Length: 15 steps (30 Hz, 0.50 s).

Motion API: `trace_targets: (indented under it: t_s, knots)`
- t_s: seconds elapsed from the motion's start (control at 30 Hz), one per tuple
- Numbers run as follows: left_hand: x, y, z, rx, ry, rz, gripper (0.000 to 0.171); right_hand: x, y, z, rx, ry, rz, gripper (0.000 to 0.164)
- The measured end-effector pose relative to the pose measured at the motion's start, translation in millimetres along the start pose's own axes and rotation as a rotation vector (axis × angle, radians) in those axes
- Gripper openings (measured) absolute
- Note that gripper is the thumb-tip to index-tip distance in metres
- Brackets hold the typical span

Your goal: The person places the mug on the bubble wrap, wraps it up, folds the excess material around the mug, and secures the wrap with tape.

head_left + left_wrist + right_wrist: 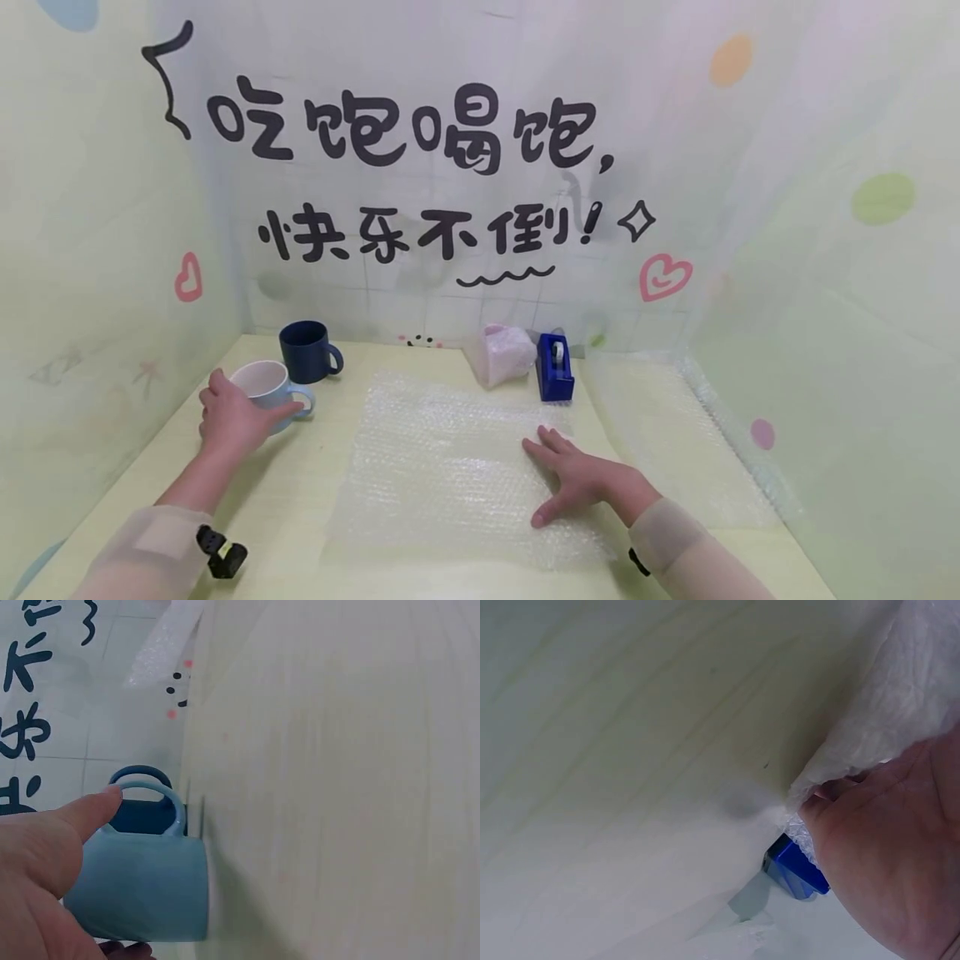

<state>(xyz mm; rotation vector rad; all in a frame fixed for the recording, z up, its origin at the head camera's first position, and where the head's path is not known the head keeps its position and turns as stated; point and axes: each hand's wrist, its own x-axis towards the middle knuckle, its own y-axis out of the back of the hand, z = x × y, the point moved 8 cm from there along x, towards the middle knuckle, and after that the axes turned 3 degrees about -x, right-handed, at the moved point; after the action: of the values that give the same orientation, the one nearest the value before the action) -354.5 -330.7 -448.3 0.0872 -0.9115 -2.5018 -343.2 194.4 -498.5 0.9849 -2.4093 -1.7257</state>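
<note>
My left hand grips a light blue mug with a white inside, at the left of the table. Its thumb lies by the handle and the fingers reach round the far side. The mug stands upright, just in front of a dark blue mug. With fingers spread, my right hand rests on the right part of a flat sheet of bubble wrap. In the right wrist view, an edge of bubble wrap hides most of the fingers of that hand.
A blue tape dispenser stands at the back, beside a white wrapped bundle. More bubble wrap lies along the right side. Printed curtains enclose the pale wooden table at the back and sides.
</note>
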Motion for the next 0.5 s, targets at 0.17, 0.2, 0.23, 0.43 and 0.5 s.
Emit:
trace_targets:
  t_s: [0.17,0.2,0.23,0.43,0.5]
  knots:
    - [1.5,-3.3,-15.3,0.005,-0.037,0.027,0.124,1,-1,-1,0.003,-0.002,-0.003,0.127]
    - [2.3,-3.3,-16.6,0.016,-0.042,0.037,0.123,1,0,-1,0.003,-0.001,-0.002,0.127]
    - [3.4,-3.3,-18.1,0.024,-0.042,0.046,0.122,1,0,-1,0.003,0.000,-0.001,0.127]
    - [7.3,-2.0,-23.5,0.041,-0.025,0.049,0.117,0,1,-3,0.006,-0.002,0.001,0.126]
    - [7.3,-1.1,-23.6,0.040,-0.026,0.038,0.114,0,1,-4,0.006,-0.002,0.002,0.127]
